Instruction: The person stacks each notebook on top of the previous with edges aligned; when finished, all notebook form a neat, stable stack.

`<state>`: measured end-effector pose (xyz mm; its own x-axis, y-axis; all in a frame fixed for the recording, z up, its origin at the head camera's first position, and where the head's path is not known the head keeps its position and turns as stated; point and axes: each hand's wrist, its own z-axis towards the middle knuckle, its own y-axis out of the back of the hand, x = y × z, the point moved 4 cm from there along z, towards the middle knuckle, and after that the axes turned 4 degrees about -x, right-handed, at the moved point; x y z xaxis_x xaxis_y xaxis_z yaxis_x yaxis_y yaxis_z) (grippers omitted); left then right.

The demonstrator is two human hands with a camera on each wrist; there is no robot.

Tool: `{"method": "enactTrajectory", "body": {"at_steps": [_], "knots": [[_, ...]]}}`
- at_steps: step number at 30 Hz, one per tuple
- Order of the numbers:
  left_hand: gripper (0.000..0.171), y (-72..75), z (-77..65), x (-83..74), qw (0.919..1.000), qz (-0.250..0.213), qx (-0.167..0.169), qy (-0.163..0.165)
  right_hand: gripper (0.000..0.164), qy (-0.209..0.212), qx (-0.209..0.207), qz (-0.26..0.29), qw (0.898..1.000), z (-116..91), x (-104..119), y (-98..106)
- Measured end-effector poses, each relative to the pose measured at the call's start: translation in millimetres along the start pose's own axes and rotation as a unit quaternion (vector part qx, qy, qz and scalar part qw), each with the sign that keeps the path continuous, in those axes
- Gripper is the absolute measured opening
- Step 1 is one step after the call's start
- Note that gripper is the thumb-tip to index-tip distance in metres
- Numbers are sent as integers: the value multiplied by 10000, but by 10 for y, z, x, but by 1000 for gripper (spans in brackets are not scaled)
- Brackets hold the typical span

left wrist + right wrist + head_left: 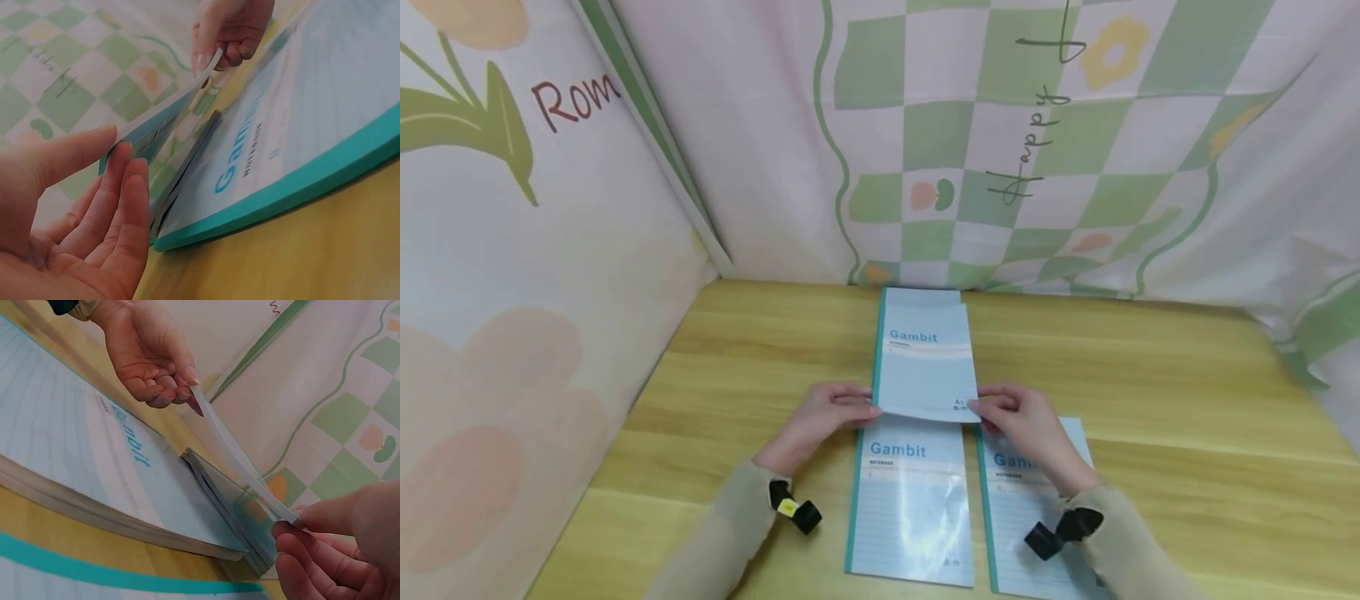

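Both hands hold a light-blue Gambit notebook [925, 375] with a teal spine by its near corners. My left hand [820, 417] pinches the spine-side corner between thumb and fingers. At the opposite corner, my right hand [1022, 425] pinches with its thumb on top. The near edge is lifted, as the left wrist view shows. Under its far end, another notebook [923, 295] peeks out at the back. Closer to me lies a glossy Gambit notebook [910, 517], flat and thick in the right wrist view. A further notebook [1018, 533] lies beneath my right forearm, partly hidden.
The wood-grain table [1187, 400] runs back to a green-and-white checked curtain [1000, 142]. A printed curtain panel [550, 275] closes off the left side. Black wrist straps with cameras sit on both sleeves.
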<state>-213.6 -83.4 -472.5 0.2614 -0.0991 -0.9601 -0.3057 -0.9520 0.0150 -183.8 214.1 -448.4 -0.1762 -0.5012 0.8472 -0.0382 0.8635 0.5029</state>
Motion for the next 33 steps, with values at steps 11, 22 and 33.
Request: {"method": "enactTrajectory", "body": {"at_steps": [11,22,33], "knots": [[41,136,207,-138,9944,786,-685,-186,45,-64,-96,150,9998,280,44,-66],[37,147,345,-172,9857,1390,-913,-262,44,-272,-210,333,9989,437,32,-128],[34,114,377,-180,9795,1634,-1136,-327,44,-444,-329,311,9980,508,-6,-145]]}}
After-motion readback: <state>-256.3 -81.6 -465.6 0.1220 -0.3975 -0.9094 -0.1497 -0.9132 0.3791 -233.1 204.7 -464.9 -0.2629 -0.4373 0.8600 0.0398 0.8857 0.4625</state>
